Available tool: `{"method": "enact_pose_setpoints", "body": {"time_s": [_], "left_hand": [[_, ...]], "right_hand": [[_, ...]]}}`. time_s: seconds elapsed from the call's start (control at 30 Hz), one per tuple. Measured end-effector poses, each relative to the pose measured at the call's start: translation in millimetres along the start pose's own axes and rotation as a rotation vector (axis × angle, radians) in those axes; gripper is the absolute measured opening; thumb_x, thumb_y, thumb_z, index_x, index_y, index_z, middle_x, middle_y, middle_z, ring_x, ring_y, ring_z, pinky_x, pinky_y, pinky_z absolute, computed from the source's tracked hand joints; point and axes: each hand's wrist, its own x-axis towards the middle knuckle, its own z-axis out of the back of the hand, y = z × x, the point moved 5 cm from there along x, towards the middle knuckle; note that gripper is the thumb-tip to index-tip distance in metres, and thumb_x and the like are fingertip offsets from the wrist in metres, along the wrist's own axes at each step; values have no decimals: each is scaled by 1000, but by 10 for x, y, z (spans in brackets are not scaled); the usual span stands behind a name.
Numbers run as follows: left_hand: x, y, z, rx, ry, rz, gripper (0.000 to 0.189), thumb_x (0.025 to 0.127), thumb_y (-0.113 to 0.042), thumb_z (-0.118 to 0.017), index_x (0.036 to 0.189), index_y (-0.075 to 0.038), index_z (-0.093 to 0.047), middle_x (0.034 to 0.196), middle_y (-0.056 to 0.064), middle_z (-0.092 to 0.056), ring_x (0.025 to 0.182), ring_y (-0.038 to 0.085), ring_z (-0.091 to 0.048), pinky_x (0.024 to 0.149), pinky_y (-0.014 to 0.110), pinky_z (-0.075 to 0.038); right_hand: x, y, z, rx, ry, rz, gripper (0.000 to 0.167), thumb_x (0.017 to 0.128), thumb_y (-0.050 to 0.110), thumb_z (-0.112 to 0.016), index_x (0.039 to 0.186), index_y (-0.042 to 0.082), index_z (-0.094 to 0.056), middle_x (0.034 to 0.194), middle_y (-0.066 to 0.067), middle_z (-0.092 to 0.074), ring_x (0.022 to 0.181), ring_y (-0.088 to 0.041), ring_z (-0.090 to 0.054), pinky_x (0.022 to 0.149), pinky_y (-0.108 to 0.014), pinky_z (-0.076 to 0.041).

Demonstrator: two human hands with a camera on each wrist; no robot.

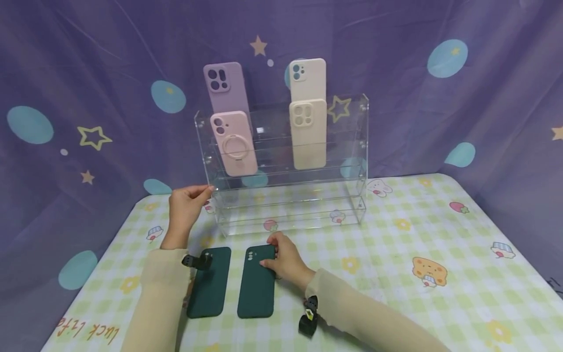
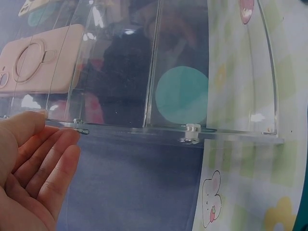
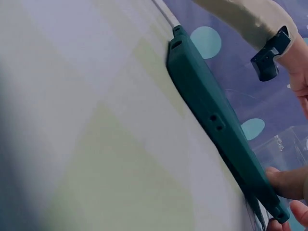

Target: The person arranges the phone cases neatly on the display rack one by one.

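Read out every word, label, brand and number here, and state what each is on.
"Luck life": printed on the tablecloth, near left corner.
Dark marks at the cloth's right edge: cut off, unreadable.
Phone cases and stand: no readable text, brand or number.

Left hand (image 1: 186,204) farther forward, right hand (image 1: 288,259) nearer, both in a pinch

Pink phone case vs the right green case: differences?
The pink phone case has a back ring; the right green case shows none. The pink phone case leans in the clear stand; the right green case lies roughly flat before it. Both have camera holes near one corner.
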Motion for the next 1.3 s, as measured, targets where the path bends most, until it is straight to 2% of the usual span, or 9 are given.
{"method": "enact_pose_setpoints", "body": {"time_s": [0.13,0.23,0.37,0.53,0.7,0.83,0.97,1.17,1.3], "left_hand": [[-1,-1,0,5,2,3,30,87,-25,-69,100,2,-73,91,20,-71,67,5,-65,57,12,-50],[-3,-1,2,7,2,3,30,87,-25,-69,100,2,-73,92,20,-71,67,6,-65,57,12,-50],[-8,3,6,2,-2,3,29,87,-24,-70,100,2,-73,91,20,-71,68,9,-66,57,12,-50],[-10,9,2,-10,-3,-9,30,87,-24,-70,99,3,-73,91,20,-70,71,17,-68,56,14,-51],[-10,19,2,-9,-3,-13,30,86,-24,-70,99,2,-73,90,20,-71,67,12,-67,56,16,-52],[-7,20,7,-8,-5,-16,30,86,-25,-70,99,2,-73,90,20,-71,67,12,-67,58,20,-54],[-12,17,14,-7,-5,-15,30,87,-24,-70,99,2,-73,91,20,-71,69,14,-68,58,18,-53],[-12,5,15,-10,-6,-12,29,87,-24,-70,99,2,-73,91,20,-70,66,6,-65,57,15,-51],[-12,-3,8,-7,-2,-8,29,87,-24,-69,99,2,-73,91,20,-71,70,13,-68,57,14,-51]], "right_hand": [[3,-43,40,93,-46,-36,40,77,2,-76,111,0,-55,100,-11,-56,77,-15,-45,67,-26,-42],[16,-88,63,186,-63,-68,39,77,0,-75,111,-4,-58,102,-13,-60,77,-14,-48,68,-25,-46],[26,-120,74,256,-51,-110,37,77,2,-76,111,-6,-62,102,-13,-63,80,-13,-55,71,-26,-51],[29,-121,104,327,-32,-155,35,77,3,-75,109,-6,-65,88,-10,-66,72,-8,-59,65,-23,-52],[57,-137,170,445,-19,-217,35,78,5,-74,110,-7,-65,75,-2,-67,60,-5,-58,56,-19,-50],[84,-146,233,582,-1,-271,37,82,5,-71,113,-11,-61,78,-3,-69,62,-7,-63,59,-22,-53],[100,-83,330,629,6,-304,34,84,7,-70,111,-10,-61,81,-4,-68,63,-7,-63,59,-23,-54],[156,81,518,673,-9,-309,30,84,6,-69,109,-9,-62,77,-1,-66,60,-7,-60,57,-23,-52],[205,213,639,743,-20,-281,20,85,0,-66,103,-8,-62,74,0,-66,58,-9,-61,56,-23,-52]]}}
